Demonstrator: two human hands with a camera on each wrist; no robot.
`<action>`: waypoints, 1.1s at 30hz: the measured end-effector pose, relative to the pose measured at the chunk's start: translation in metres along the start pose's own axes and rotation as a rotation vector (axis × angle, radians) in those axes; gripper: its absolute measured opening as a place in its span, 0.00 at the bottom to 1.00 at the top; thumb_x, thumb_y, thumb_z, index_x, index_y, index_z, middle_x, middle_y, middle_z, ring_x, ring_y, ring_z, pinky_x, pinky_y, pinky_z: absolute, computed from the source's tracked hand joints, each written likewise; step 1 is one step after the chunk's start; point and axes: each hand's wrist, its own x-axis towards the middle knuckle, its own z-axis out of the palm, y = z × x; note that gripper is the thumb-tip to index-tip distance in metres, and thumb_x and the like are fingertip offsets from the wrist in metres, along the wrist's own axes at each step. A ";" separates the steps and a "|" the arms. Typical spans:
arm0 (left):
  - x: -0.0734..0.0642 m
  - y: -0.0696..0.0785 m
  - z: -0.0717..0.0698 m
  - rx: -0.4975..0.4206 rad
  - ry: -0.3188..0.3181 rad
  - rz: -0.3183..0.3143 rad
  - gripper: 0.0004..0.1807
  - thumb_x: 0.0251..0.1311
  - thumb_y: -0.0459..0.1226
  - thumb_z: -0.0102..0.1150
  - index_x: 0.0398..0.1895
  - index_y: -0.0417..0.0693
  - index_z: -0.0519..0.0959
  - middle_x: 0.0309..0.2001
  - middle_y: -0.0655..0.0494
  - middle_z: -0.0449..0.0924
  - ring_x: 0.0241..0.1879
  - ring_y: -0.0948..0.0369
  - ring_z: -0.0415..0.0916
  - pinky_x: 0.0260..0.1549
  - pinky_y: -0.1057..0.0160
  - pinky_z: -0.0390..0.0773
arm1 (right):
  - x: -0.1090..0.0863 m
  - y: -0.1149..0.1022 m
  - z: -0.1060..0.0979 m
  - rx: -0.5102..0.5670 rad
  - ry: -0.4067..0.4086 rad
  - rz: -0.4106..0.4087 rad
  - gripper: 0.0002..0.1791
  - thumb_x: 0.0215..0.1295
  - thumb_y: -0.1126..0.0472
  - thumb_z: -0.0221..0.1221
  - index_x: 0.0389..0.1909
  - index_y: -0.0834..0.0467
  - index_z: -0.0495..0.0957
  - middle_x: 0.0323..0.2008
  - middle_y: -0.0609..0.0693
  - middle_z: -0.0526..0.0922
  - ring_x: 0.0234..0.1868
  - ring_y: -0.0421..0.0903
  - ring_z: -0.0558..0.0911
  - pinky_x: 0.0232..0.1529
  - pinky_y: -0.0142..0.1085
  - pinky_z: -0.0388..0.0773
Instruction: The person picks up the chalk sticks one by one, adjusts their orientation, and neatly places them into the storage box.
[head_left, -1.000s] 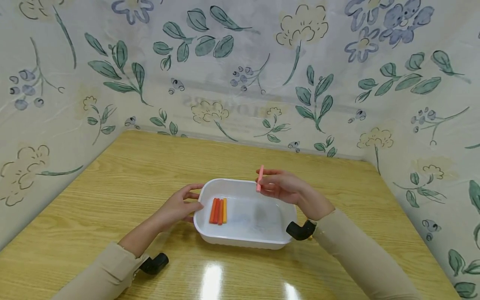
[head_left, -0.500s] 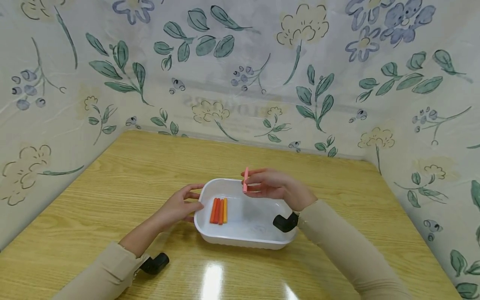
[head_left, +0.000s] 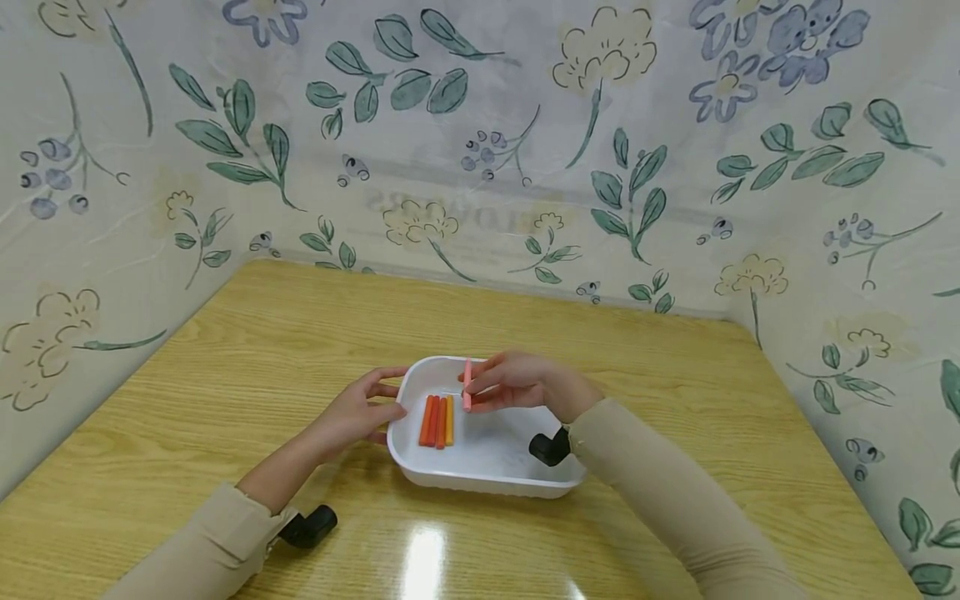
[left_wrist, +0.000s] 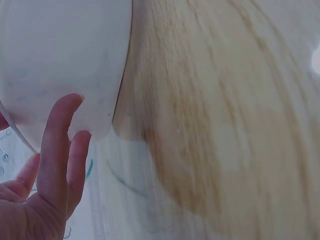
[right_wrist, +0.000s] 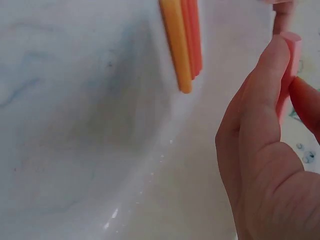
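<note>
A white plastic tub (head_left: 491, 480) stands on the table. My left hand (head_left: 352, 417) grips its left end, thumb at the rim and fingers along the outer wall; the left wrist view shows the fingers (left_wrist: 56, 150) against that wall. Inside the tub, at the left, several red, orange and yellow crayons (head_left: 436, 422) lie side by side. Over the tub, just right of that row, my right hand (head_left: 517, 383) pinches a pink crayon (head_left: 468, 385) between thumb and fingers. The right wrist view shows the pink crayon's flat end (right_wrist: 291, 37) beyond the fingertips.
The wood-grain table (head_left: 337, 333) extends around the tub. Flower-printed sheeting (head_left: 480, 167) encloses the back and both sides. A black camera mount (head_left: 309, 527) sits at the left wrist, another black mount (head_left: 551, 447) at the right wrist, overlapping the tub in the head view.
My right hand has moved left with the pink crayon, then lowered it toward the row in the tub. The left hand and the tub have stayed in place.
</note>
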 end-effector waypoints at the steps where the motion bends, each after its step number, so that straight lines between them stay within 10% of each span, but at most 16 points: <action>1: 0.000 0.000 0.000 -0.001 0.001 -0.002 0.32 0.58 0.30 0.55 0.67 0.44 0.58 0.57 0.32 0.62 0.46 0.45 0.74 0.31 0.52 0.82 | 0.001 0.001 0.000 -0.017 0.011 0.009 0.20 0.65 0.71 0.52 0.58 0.70 0.67 0.50 0.61 0.74 0.37 0.49 0.79 0.44 0.40 0.79; 10: 0.001 -0.001 0.001 -0.002 -0.002 -0.010 0.33 0.58 0.30 0.54 0.67 0.44 0.58 0.58 0.32 0.62 0.48 0.43 0.73 0.32 0.52 0.82 | 0.015 0.015 0.002 -0.139 0.076 0.041 0.07 0.61 0.72 0.56 0.40 0.66 0.72 0.32 0.55 0.78 0.31 0.46 0.79 0.43 0.39 0.80; 33: 0.002 -0.002 -0.001 -0.004 0.001 0.002 0.33 0.57 0.30 0.55 0.67 0.43 0.58 0.57 0.32 0.63 0.47 0.44 0.73 0.31 0.52 0.82 | 0.030 0.024 0.016 -0.254 0.116 0.094 0.03 0.57 0.75 0.59 0.29 0.68 0.74 0.26 0.58 0.80 0.26 0.48 0.81 0.36 0.38 0.82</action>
